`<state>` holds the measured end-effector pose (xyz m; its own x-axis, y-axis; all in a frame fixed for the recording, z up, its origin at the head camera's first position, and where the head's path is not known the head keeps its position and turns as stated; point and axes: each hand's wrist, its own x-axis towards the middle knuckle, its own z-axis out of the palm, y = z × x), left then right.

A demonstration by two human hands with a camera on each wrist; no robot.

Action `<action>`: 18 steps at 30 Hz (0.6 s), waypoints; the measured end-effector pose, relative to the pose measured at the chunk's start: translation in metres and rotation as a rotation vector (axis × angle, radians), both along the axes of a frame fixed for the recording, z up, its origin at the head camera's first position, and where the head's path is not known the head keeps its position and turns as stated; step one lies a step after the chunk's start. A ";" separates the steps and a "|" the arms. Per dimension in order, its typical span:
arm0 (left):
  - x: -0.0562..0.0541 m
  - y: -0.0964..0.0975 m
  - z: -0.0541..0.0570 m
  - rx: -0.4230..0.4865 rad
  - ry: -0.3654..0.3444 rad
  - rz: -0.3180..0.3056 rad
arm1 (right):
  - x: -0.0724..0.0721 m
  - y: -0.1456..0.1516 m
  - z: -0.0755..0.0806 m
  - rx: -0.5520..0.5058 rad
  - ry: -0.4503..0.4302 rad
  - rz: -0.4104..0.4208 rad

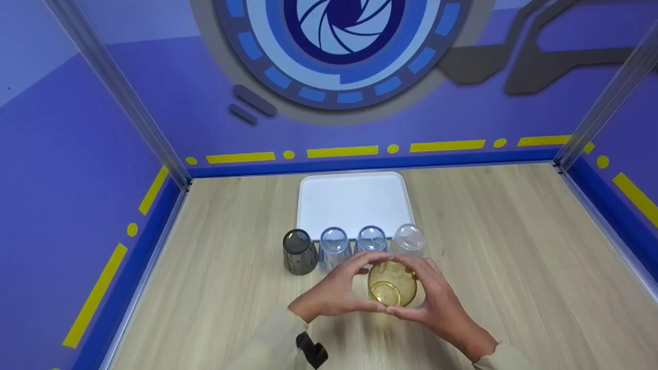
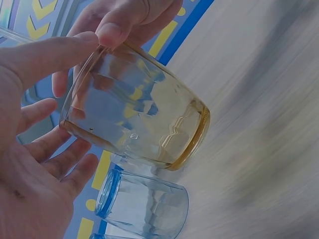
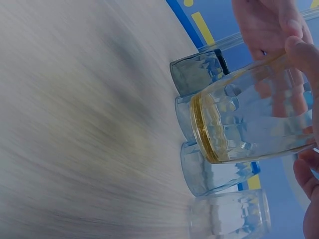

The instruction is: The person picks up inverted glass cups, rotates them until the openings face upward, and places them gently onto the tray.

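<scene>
An amber-tinted drinking glass (image 1: 392,282) is held between both hands, its open mouth toward the head camera. My left hand (image 1: 339,285) curves round the left side of its rim, thumb near and fingers far. On the other side my right hand (image 1: 434,293) grips the rim in the same way, and the two thumbs meet at the near edge. In the left wrist view the glass (image 2: 137,107) is tilted, its thick base over the tabletop. The right wrist view shows the base of the glass (image 3: 204,128) standing off the wood.
Behind the hands stand upturned glasses in a row: a dark grey one (image 1: 299,252), two blue ones, (image 1: 334,249) and a clear one (image 1: 409,239) at the right. A white tray (image 1: 354,200) lies behind them. Purple-blue panels (image 1: 169,97) wall in the wooden table (image 1: 231,231).
</scene>
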<state>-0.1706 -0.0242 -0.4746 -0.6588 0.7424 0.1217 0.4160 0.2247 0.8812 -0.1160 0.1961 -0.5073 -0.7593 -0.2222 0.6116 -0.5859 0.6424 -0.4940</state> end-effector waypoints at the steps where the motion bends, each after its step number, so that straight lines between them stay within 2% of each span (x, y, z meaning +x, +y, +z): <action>1: 0.000 0.000 0.000 0.002 -0.002 -0.002 | 0.000 0.000 0.000 -0.003 0.006 0.004; 13: 0.002 0.000 -0.001 -0.003 -0.018 -0.025 | 0.002 0.000 -0.001 -0.036 -0.043 0.002; 18: 0.003 0.000 -0.001 -0.004 0.013 -0.020 | 0.001 -0.001 -0.002 -0.061 0.017 0.036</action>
